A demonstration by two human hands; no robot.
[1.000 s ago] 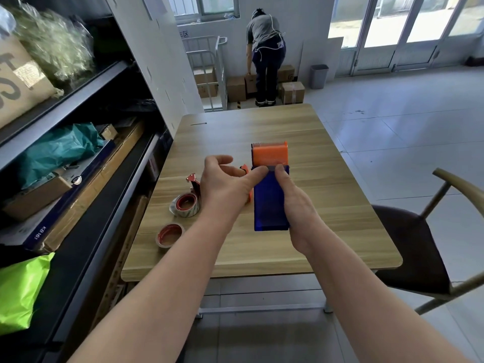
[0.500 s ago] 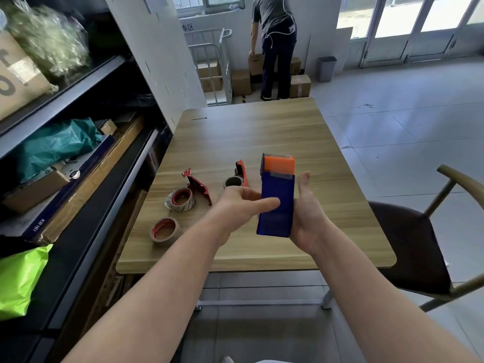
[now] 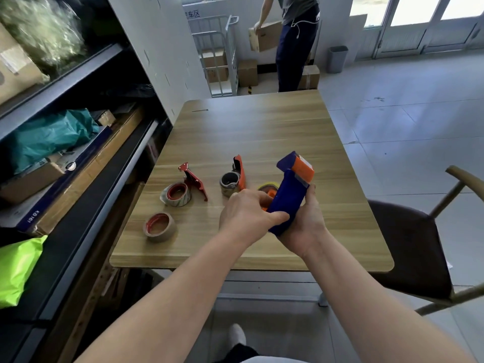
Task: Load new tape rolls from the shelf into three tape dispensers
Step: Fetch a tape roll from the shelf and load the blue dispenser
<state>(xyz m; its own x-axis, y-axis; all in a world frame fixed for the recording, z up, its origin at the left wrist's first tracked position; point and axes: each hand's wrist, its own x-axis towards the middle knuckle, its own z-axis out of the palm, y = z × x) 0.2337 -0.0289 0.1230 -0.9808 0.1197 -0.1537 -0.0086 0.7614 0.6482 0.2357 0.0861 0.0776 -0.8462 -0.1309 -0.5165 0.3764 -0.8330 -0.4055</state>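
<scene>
I hold a blue tape dispenser (image 3: 288,195) with an orange head above the wooden table (image 3: 262,132), tilted to the right. My right hand (image 3: 305,226) cups its lower end from below. My left hand (image 3: 248,210) grips its left side, thumb across the blue body. On the table lie a red dispenser (image 3: 193,180) beside a clear tape roll with a red core (image 3: 176,194), an orange dispenser (image 3: 239,170) carrying a worn roll (image 3: 230,183), and a brown tape roll (image 3: 159,226). A yellow roll (image 3: 268,187) peeks out behind my left hand.
A dark metal shelf (image 3: 78,142) with boxes, a teal bag (image 3: 49,137) and a green bag (image 3: 18,268) runs along the left. A chair (image 3: 408,247) stands at the right. Beyond the table a person (image 3: 293,43) carries a cardboard box near a trolley.
The blue dispenser has come up off the table and tilted right. My right hand moved under its lower end, my left hand closed on its side. The person behind picked up a box.
</scene>
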